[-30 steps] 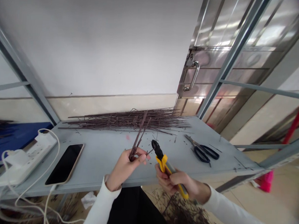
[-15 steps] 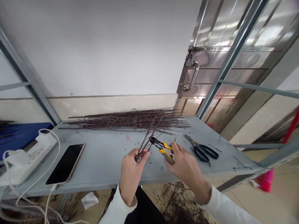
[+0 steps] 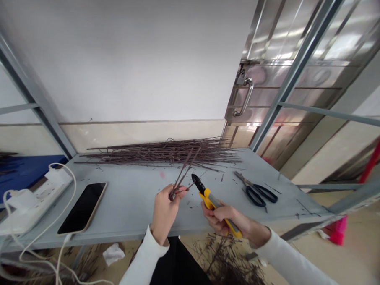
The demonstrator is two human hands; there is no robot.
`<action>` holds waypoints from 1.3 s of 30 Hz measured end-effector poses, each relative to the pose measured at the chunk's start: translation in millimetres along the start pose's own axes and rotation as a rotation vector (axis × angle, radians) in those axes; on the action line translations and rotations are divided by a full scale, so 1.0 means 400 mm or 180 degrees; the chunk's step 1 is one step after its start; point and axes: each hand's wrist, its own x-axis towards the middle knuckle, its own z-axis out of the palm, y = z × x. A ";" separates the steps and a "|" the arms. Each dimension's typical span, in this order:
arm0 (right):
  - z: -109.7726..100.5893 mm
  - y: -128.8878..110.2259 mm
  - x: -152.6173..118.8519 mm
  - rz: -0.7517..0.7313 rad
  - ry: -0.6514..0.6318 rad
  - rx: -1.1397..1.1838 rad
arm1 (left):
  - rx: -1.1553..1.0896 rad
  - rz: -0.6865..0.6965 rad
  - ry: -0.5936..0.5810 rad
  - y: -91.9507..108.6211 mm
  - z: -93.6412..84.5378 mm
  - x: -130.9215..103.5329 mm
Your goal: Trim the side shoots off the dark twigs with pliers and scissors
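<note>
Near the front middle of the grey table [image 3: 134,199], my left hand [image 3: 165,208] is closed around a forked brown twig [image 3: 183,169], whose prongs point up and away. My right hand [image 3: 229,220] grips yellow-and-grey diagonal cutting pliers [image 3: 211,199] by the handles. Their dark jaws point toward the twig, a little to its right and apart from its main prongs. A thin side shoot reaches toward the jaw tip; I cannot tell if they touch. Behind both hands lies a long bundle of thin brown twigs [image 3: 158,153] along the wall.
Dark-handled scissors [image 3: 257,193] lie on the right. At left are a phone [image 3: 83,208] and a white power strip [image 3: 39,203] with cables hanging over the edge. Metal posts frame the table. Twig scraps [image 3: 231,266] cover the floor below.
The pliers have drawn back from the twig and turned, and their spread handles have come together in my right hand. My left hand and the twig have shifted slightly left.
</note>
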 end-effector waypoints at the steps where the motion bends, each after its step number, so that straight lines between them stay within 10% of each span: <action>1: -0.008 0.001 0.001 0.0125 -0.0385 0.0434 | -0.0007 0.0009 -0.0020 -0.001 0.000 0.004; 6: -0.059 0.004 0.012 0.0690 -0.2181 0.1852 | -0.0116 0.0077 -0.0233 -0.009 -0.003 0.017; 10: -0.061 0.027 0.022 0.0588 -0.2594 0.2229 | -0.0265 0.0017 -0.0410 -0.020 -0.002 0.025; 25: -0.047 0.059 0.099 -0.1332 0.2149 -0.2825 | -0.0861 0.0040 -0.1178 -0.049 0.024 0.055; 31: -0.095 0.065 0.100 -0.1374 0.2392 -0.3177 | -0.0864 0.0059 -0.1141 -0.061 0.017 0.061; 39: -0.029 0.069 0.055 -0.1090 0.1602 -0.2125 | -0.0784 0.0137 -0.1188 -0.050 0.017 0.060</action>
